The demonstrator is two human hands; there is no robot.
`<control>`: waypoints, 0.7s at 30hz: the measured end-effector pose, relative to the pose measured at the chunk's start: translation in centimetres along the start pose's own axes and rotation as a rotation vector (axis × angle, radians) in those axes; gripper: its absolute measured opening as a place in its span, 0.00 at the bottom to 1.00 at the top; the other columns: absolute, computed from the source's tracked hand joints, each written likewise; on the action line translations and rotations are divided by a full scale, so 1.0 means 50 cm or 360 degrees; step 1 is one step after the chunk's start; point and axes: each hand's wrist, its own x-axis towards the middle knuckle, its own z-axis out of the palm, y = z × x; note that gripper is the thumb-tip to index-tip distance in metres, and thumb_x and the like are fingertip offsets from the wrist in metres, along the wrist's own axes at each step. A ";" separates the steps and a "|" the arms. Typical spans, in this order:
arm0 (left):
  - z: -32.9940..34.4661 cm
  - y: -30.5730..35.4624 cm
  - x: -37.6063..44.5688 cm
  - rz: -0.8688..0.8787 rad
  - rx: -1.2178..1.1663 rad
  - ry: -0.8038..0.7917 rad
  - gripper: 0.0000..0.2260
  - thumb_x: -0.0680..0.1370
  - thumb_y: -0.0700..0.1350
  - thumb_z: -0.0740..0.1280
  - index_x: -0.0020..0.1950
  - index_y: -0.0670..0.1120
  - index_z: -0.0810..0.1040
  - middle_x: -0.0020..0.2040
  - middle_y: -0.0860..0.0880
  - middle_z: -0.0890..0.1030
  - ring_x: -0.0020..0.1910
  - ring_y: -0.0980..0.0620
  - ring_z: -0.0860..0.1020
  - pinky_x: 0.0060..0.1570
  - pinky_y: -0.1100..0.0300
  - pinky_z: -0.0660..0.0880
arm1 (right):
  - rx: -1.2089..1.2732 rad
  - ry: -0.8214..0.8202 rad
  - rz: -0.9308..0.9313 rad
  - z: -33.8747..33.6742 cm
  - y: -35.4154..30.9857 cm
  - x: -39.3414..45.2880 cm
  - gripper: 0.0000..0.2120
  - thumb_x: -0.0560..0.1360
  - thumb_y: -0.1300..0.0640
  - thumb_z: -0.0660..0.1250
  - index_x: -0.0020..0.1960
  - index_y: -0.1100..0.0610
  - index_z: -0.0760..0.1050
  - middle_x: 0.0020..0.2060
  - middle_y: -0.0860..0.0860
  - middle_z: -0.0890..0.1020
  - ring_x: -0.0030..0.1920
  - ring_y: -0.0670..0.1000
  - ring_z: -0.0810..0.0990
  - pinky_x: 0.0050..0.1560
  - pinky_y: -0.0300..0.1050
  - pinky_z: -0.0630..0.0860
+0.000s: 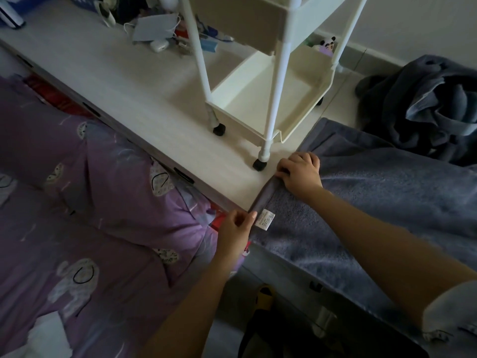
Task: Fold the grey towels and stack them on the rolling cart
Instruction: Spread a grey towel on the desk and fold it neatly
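A grey towel (pixel 382 202) lies spread over the light wooden platform (pixel 124 94) at the right, folded over on itself. My left hand (pixel 236 228) pinches its near corner beside the white label (pixel 265 219). My right hand (pixel 300 171) grips the far corner of the same short edge with curled fingers. The white rolling cart (pixel 271 99) stands just beyond my hands, its bottom tray holding nothing. A crumpled pile of dark grey towels (pixel 428 107) sits at the far right.
A purple patterned quilt (pixel 90 215) covers the bed at the left. Clutter, with a grey face mask (pixel 154 27) and a white earbud case (pixel 158 45), lies at the back of the platform. A small panda figure (pixel 327 45) sits behind the cart.
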 end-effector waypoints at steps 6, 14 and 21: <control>-0.033 -0.005 0.001 0.0012 0.0093 -0.0230 0.12 0.76 0.43 0.69 0.35 0.47 0.69 0.30 0.51 0.71 0.28 0.60 0.68 0.29 0.74 0.65 | 0.0031 0.0053 -0.0152 0.010 0.001 -0.006 0.07 0.72 0.56 0.69 0.44 0.61 0.80 0.45 0.57 0.80 0.51 0.61 0.73 0.55 0.50 0.60; -0.039 -0.005 -0.012 -0.0036 0.0200 -0.0346 0.11 0.77 0.43 0.67 0.36 0.43 0.72 0.30 0.51 0.73 0.24 0.66 0.74 0.26 0.74 0.67 | 0.0037 0.0076 -0.0043 0.003 -0.008 -0.002 0.07 0.74 0.52 0.66 0.46 0.56 0.79 0.43 0.52 0.81 0.53 0.55 0.75 0.60 0.47 0.57; -0.049 -0.024 0.005 -0.0199 0.0327 -0.0026 0.14 0.76 0.48 0.68 0.35 0.43 0.71 0.27 0.52 0.74 0.24 0.61 0.74 0.28 0.72 0.66 | -0.0089 0.0053 0.0062 0.008 -0.018 0.000 0.12 0.74 0.46 0.65 0.46 0.54 0.78 0.46 0.51 0.81 0.55 0.54 0.73 0.62 0.48 0.56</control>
